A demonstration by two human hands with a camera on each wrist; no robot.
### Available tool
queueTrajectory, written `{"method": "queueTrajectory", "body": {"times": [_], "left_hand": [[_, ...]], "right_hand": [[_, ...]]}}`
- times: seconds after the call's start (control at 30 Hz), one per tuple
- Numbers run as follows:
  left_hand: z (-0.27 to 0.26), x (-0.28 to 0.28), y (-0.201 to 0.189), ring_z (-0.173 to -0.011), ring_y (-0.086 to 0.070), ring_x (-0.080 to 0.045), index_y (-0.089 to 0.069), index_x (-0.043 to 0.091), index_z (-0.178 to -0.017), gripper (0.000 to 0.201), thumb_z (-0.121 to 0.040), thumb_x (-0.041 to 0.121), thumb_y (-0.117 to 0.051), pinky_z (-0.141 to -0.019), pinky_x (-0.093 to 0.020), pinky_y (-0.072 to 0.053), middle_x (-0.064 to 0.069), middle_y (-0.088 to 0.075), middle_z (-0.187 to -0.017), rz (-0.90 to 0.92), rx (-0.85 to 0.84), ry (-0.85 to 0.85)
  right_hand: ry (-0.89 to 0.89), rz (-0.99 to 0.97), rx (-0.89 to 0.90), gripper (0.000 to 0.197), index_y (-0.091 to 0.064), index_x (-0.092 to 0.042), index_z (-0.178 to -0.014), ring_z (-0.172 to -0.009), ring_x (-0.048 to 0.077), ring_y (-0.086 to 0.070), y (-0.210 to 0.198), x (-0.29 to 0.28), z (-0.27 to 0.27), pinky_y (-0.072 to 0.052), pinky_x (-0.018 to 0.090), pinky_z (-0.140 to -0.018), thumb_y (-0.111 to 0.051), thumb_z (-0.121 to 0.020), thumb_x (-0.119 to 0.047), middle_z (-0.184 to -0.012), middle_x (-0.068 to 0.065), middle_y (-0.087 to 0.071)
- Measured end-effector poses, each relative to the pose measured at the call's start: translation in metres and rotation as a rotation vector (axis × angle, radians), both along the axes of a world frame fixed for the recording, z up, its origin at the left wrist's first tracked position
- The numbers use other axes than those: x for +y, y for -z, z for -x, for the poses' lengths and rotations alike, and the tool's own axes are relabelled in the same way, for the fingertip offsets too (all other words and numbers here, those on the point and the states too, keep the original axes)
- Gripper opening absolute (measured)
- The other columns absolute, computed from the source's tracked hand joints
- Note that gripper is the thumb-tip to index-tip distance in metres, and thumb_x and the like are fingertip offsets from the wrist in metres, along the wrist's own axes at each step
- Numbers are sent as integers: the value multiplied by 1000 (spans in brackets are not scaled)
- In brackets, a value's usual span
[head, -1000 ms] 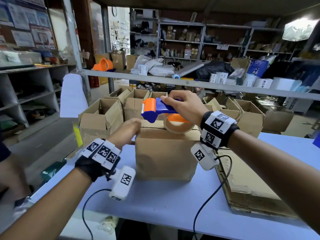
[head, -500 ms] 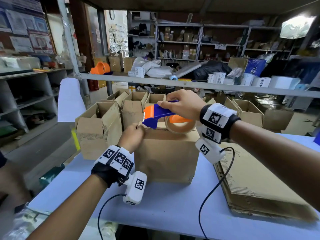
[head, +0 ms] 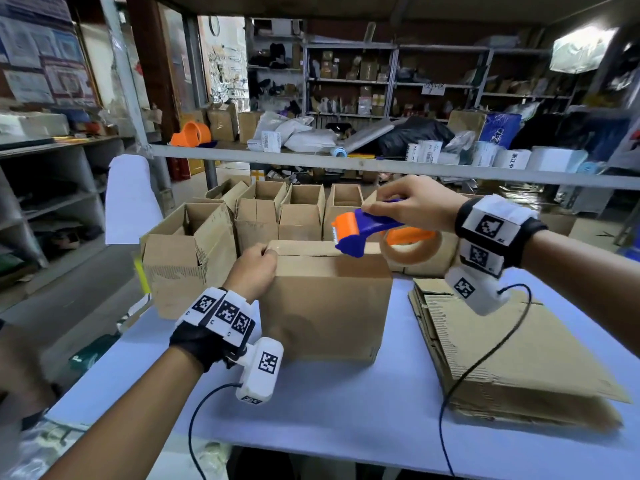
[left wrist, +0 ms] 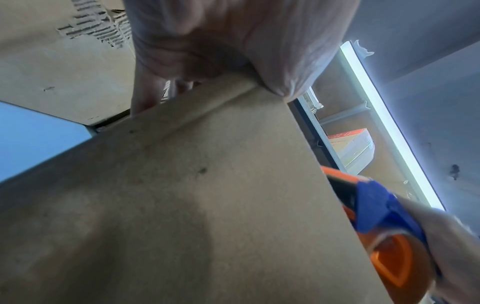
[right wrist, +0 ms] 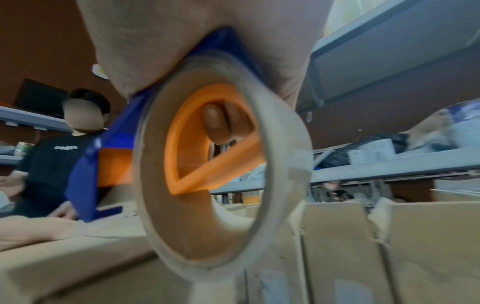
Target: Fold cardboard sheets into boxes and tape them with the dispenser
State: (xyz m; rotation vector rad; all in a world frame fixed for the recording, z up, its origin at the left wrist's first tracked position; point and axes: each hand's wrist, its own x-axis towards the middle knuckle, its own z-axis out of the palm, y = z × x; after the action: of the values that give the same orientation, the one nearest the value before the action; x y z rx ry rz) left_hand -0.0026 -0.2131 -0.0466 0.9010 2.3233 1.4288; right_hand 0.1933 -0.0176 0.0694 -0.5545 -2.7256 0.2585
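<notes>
Closed cardboard box (head: 325, 303): stood upright on the blue desk (head: 346, 410), its top left edge gripped by the curled fingers of the left hand (head: 252, 270). Tape dispenser (head: 367, 233), blue and orange: held above the box top, the right hand (head: 412, 202) wrapped round its handle. Flat cardboard sheets (head: 512, 355): stacked just right of the box.

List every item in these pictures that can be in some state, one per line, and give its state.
Box on the table: upright, top flaps folded shut.
Tape dispenser: held above the box top.
Right hand: grips the dispenser.
Left hand: holds the box's top left edge.
Flat cardboard sheets: stacked, unfolded.
Boxes behind: open-topped.
</notes>
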Motion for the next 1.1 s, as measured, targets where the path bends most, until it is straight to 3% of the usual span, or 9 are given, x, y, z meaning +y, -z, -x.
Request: {"method": "queueTrajectory", "body": {"times": [0.13, 0.27, 0.43, 0.57, 0.63, 0.7, 0.77, 0.9, 1.1], "left_hand": [[3, -1, 2, -106, -54, -28, -60, 18, -112, 26, -103, 27, -38, -95, -43, -46, -6, -61, -111, -26, 1, 11], [6, 0, 6, -102, -55, -26, -61, 22, -107, 23, -102, 25, -40, -89, -41, -45, -2, -62, -104, -60, 3, 13], [7, 3, 6, -101, -55, -27, -62, 20, -106, 23, -101, 23, -40, -85, -38, -43, -3, -62, -103, -58, 16, 26], [11, 1, 7, -99, -55, -26, -64, 17, -104, 23, -101, 22, -41, -79, -35, -41, -6, -64, -104, -94, -1, 24], [14, 1, 8, -95, -55, -23, -64, 19, -105, 22, -102, 22, -42, -69, -29, -42, -5, -64, -105, -105, -3, 27], [15, 1, 8, -90, -54, -18, -64, 21, -104, 21, -102, 24, -43, -64, -26, -40, -4, -64, -103, -99, 13, 33], [15, 2, 7, -90, -54, -18, -65, 20, -103, 22, -102, 24, -44, -65, -27, -40, -3, -64, -102, -91, 38, 49], [12, 6, 5, -103, -54, -24, -67, 17, -110, 25, -103, 21, -44, -84, -33, -39, -5, -64, -109, -87, 56, 82], [12, 8, 6, -108, -51, -24, -65, 12, -123, 32, -103, 22, -42, -88, -32, -35, -4, -59, -114, -57, 72, 71]], "right_hand": [[61, 73, 37, 41, -66, -18, -73, -63, 10, -52, 11, 28, -52, -38, 25, -62, -62, -95, -52, -67, -5, -61], [101, 101, 31, 33, -65, -28, -69, -61, 4, -50, 23, 50, -100, -37, 31, -64, -64, -96, -48, -62, -13, -58], [107, 57, -20, 36, -67, -22, -72, -68, 16, -56, 35, 52, -108, -42, 36, -67, -63, -96, -49, -67, -3, -64], [100, 38, 18, 33, -65, -34, -65, -65, 5, -55, 23, 50, -103, -38, 20, -61, -64, -95, -49, -64, -14, -61], [86, 77, 54, 35, -65, -29, -66, -61, 4, -51, 19, 51, -105, -33, 13, -54, -65, -96, -47, -61, -15, -58], [72, 129, 78, 38, -63, -20, -67, -58, 5, -48, 20, 52, -111, -32, 14, -54, -65, -97, -44, -59, -14, -54], [74, 174, 87, 37, -66, -18, -69, -59, 6, -48, 24, 54, -118, -33, 19, -58, -64, -97, -42, -62, -11, -55], [91, 246, 108, 31, -70, -30, -69, -64, 9, -52, 28, 57, -135, -37, 30, -66, -63, -97, -44, -67, -9, -61], [65, 162, 55, 42, -73, -18, -84, -76, 20, -59, 38, 58, -136, -43, 35, -71, -59, -89, -57, -80, 5, -68]]}}
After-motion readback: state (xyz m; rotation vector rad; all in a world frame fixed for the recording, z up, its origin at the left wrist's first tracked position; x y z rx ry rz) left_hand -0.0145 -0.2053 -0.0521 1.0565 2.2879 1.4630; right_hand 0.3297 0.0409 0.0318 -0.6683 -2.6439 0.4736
